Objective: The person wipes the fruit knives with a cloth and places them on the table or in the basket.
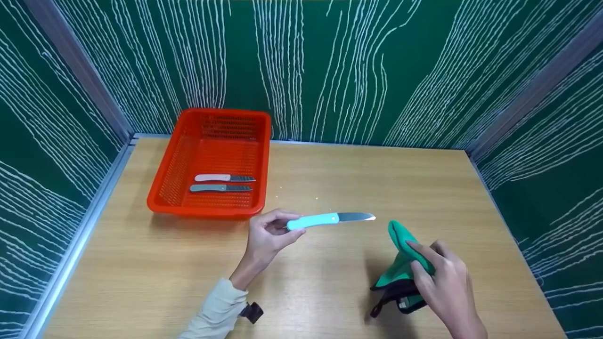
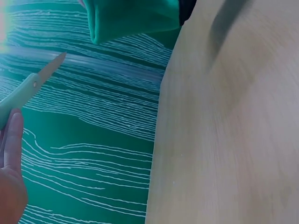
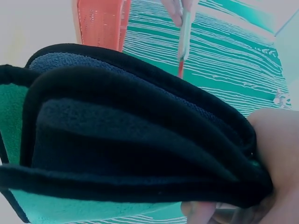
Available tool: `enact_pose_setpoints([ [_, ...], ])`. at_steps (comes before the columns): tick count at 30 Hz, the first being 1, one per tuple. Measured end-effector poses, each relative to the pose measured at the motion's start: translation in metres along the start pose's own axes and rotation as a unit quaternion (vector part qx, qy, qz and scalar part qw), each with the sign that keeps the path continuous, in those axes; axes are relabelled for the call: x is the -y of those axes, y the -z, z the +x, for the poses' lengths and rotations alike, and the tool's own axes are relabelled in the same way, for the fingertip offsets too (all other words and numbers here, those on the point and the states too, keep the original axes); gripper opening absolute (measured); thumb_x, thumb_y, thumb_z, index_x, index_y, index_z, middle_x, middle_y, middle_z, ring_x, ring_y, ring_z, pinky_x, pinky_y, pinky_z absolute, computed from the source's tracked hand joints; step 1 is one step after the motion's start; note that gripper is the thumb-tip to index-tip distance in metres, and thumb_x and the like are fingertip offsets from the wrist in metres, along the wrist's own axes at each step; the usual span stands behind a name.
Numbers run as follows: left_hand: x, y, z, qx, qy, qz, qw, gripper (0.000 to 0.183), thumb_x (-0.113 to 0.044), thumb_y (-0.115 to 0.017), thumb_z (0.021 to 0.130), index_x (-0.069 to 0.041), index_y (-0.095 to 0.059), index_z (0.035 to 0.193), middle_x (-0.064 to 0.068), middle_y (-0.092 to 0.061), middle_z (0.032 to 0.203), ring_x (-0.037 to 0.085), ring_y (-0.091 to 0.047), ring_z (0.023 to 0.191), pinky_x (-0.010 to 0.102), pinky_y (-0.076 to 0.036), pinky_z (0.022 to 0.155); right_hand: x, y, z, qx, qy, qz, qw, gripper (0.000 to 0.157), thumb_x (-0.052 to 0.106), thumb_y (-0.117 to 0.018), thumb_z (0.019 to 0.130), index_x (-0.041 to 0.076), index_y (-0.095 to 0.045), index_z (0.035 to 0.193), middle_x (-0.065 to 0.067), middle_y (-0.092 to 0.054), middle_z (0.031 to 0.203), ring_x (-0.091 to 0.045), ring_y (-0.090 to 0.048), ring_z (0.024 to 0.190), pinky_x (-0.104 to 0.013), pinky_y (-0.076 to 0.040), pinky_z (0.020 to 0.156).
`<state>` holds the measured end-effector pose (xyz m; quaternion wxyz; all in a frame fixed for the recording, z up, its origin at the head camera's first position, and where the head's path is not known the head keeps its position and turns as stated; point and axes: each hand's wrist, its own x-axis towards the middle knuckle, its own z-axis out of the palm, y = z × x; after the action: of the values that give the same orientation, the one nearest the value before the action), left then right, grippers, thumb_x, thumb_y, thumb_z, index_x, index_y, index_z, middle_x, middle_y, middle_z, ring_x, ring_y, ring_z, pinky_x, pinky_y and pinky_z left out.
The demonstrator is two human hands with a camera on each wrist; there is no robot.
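Note:
My left hand grips a small knife by the end of its turquoise handle. The blade is out and points right, held above the table. In the left wrist view the same knife slants upward at the left edge. My right hand pinches a folded green cloth with black edging and a black loop, a short way right of the blade tip. From the right wrist, the cloth shows its dark inner layers and black binding; the knife stands beyond it.
A red plastic basket stands at the back left of the wooden table. Inside it lie a knife with a pinkish handle and one with a grey handle. Green walls with white lines enclose the table. Tiny pale crumbs dot the tabletop.

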<state>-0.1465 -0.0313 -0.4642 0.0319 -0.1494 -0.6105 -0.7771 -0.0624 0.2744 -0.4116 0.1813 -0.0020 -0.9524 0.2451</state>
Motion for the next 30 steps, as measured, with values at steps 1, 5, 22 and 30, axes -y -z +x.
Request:
enact_pose_setpoints([
  [1,0.000,0.001,-0.002,0.001,-0.004,0.000,1.0000,0.026,0.003,-0.076,0.075,0.005,-0.069,0.100,0.016,-0.067,0.099,0.027,-0.065,0.085,0.042,-0.055,0.083,0.001,0.000,0.000,-0.006,0.002,0.004,1.000,0.035,-0.004,-0.061,0.076,0.009,-0.074,0.106,-0.003,-0.048,0.079,-0.016,-0.043,0.063,-0.023,-0.033,0.048],
  [5,-0.002,0.004,-0.012,0.012,-0.023,-0.001,0.9997,0.026,0.003,-0.077,0.074,0.005,-0.069,0.099,0.018,-0.067,0.097,0.028,-0.065,0.083,0.041,-0.056,0.079,0.004,0.001,-0.001,-0.034,0.018,0.024,0.999,0.037,-0.006,-0.060,0.074,0.010,-0.074,0.104,0.000,-0.047,0.077,-0.014,-0.041,0.059,-0.022,-0.032,0.045],
  [22,0.002,0.001,-0.040,0.036,-0.071,-0.055,0.9954,0.029,0.010,-0.076,0.070,0.014,-0.066,0.098,0.023,-0.066,0.094,0.029,-0.068,0.080,0.040,-0.058,0.068,0.032,0.005,-0.002,-0.052,0.066,0.065,0.994,0.043,-0.011,-0.060,0.072,0.011,-0.074,0.106,0.004,-0.047,0.079,-0.013,-0.043,0.062,-0.020,-0.037,0.048],
  [30,0.006,-0.004,-0.048,0.022,-0.064,-0.056,0.9962,0.030,0.010,-0.078,0.069,0.014,-0.066,0.096,0.025,-0.066,0.093,0.029,-0.068,0.080,0.039,-0.058,0.066,0.047,0.000,-0.007,-0.052,0.121,0.073,0.989,0.048,-0.012,-0.062,0.068,0.010,-0.073,0.109,0.005,-0.047,0.082,-0.009,-0.046,0.065,-0.018,-0.042,0.050],
])
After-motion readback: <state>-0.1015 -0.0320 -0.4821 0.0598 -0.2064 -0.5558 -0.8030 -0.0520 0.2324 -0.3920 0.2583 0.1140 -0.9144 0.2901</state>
